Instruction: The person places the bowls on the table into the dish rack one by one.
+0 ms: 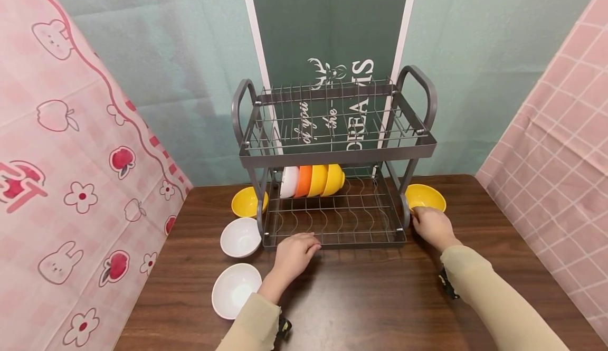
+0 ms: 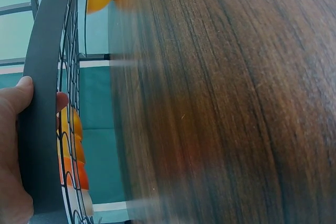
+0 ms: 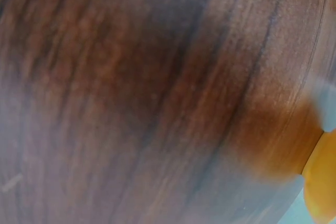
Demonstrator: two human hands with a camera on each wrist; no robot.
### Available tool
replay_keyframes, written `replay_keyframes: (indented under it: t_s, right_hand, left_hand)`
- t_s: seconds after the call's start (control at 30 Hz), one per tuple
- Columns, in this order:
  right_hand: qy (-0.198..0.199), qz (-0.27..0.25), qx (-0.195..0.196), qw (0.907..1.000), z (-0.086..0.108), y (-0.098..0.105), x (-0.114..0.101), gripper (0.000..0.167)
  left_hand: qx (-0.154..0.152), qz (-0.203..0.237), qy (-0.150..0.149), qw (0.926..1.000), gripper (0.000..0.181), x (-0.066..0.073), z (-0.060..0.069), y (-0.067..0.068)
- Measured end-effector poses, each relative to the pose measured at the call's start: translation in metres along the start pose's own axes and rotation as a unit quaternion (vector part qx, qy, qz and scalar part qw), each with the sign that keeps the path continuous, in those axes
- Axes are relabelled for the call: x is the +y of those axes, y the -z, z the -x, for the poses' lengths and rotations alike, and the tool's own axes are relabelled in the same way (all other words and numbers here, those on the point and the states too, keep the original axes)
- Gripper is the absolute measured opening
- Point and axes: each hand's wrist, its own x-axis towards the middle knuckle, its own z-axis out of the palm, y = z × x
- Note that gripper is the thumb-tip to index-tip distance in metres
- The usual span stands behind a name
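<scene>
A two-tier grey dish rack (image 1: pixel 337 153) stands on the wooden table. My left hand (image 1: pixel 295 253) holds the front rail of its lower tier; in the left wrist view the thumb (image 2: pixel 24 88) lies on one side of the rail and a fingertip shows on the other. To the right of the rack is a yellow bowl (image 1: pixel 427 197), whose near rim my right hand (image 1: pixel 433 225) grips. The right wrist view shows part of that bowl (image 3: pixel 321 179) but not the hand. On the lower tier, white, orange and yellow bowls (image 1: pixel 317 181) stand on edge in a row at the left.
Left of the rack, another yellow bowl (image 1: pixel 244 203) sits partly behind a rack leg. Two white bowls (image 1: pixel 240 237) stand in front of it, one nearer me. A green cloth (image 1: pixel 190 76) hangs behind, and pink patterned cloths flank the table (image 1: pixel 361 298).
</scene>
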Motion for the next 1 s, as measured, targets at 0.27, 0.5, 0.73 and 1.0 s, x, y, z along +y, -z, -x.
replay_keyframes:
  t_s: [0.27, 0.5, 0.73, 1.0]
  right_hand:
    - [0.008, 0.013, 0.014, 0.9998, 0.0, 0.001, 0.001, 0.01]
    - [0.005, 0.025, 0.01, 0.9996, -0.002, 0.0, 0.001, 0.01]
    - [-0.004, 0.028, -0.013, 0.9995, -0.001, 0.005, 0.0, 0.011]
    - [-0.024, 0.018, -0.008, 0.9995, 0.004, 0.02, 0.002, 0.011]
  left_hand:
    - [0.0, -0.004, 0.0, 1.0, 0.01, 0.0, -0.001, 0.001]
    - [0.001, -0.005, 0.0, 1.0, 0.01, -0.001, -0.001, -0.001]
    - [-0.001, -0.003, -0.001, 1.0, 0.01, 0.0, -0.001, -0.002]
    - [-0.005, 0.0, 0.0, 1.0, 0.011, 0.0, -0.001, -0.001]
